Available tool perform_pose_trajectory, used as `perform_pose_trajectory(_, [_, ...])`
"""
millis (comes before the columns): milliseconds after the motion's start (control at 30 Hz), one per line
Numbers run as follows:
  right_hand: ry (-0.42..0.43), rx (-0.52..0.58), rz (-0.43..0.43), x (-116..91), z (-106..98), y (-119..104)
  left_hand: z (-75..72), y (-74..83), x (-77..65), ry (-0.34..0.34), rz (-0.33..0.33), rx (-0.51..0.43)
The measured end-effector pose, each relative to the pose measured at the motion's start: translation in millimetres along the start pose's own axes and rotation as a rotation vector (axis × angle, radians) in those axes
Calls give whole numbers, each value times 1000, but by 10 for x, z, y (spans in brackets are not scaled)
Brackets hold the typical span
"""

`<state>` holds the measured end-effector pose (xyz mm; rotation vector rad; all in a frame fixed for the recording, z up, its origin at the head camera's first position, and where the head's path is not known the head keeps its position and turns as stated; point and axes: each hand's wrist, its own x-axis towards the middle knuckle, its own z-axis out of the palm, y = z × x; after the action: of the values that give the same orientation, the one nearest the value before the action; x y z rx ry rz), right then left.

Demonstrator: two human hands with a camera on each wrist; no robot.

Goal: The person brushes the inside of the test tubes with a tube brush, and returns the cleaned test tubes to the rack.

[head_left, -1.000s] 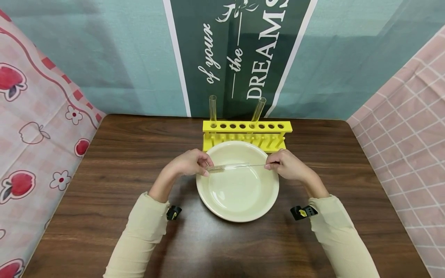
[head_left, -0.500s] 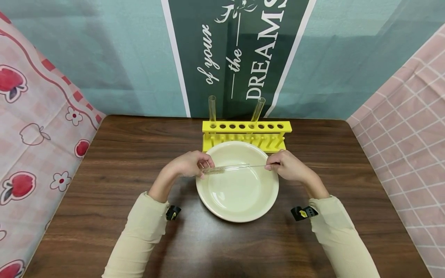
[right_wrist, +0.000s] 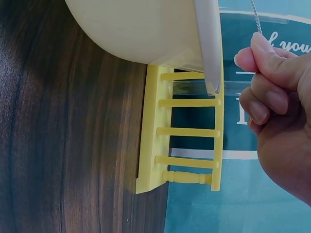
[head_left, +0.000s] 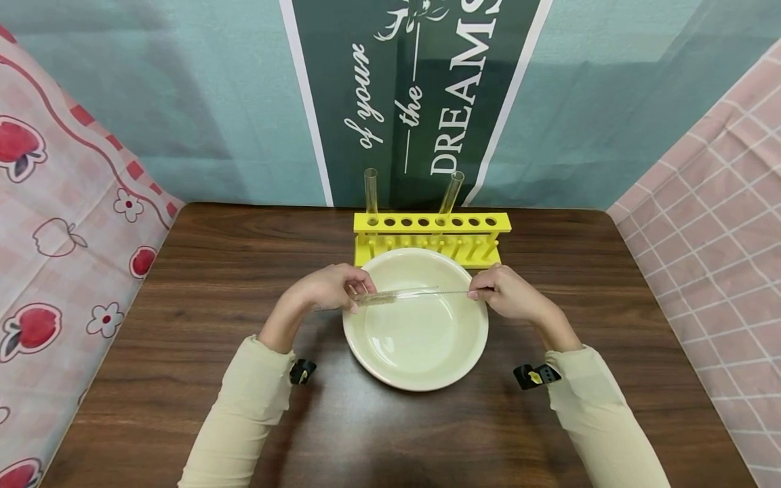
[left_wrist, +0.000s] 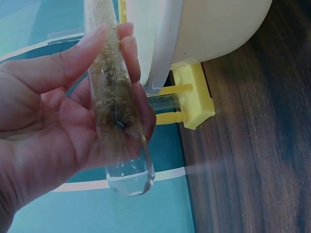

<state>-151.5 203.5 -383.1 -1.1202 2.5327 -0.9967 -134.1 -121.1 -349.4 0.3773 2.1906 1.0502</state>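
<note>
My left hand (head_left: 337, 288) holds a clear glass test tube (left_wrist: 116, 145) near its closed end, thumb on one side and fingers round the other. Inside that tube sit the tan bristles of a test tube brush (left_wrist: 112, 82), close to the rounded bottom. Some clear liquid or wetness shows at the tip. At the other end, my right hand (head_left: 503, 290) pinches the brush's thin twisted wire handle (right_wrist: 257, 19) between thumb and forefinger. Tube and brush lie almost level above a cream basin (head_left: 415, 366), spanning its far half.
Behind the basin stands a yellow test tube rack (head_left: 432, 222). It bears an upright test tube (head_left: 371, 193) on the left and a tilted test tube (head_left: 451, 193) near the middle. A brown wooden table (head_left: 244, 257) lies beneath, with cloth hangings (head_left: 244, 102) around it.
My left fingers have shifted on the tube, and its closed end has dipped slightly, showing more bristles at the fingers. The right hand keeps its pinch and barely moves.
</note>
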Motion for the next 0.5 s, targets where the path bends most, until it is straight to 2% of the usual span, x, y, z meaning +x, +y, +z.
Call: perform_pose_trajectory(500, [20,-4,-65,-43,-38,43,-44,-77,-68,3,52,13])
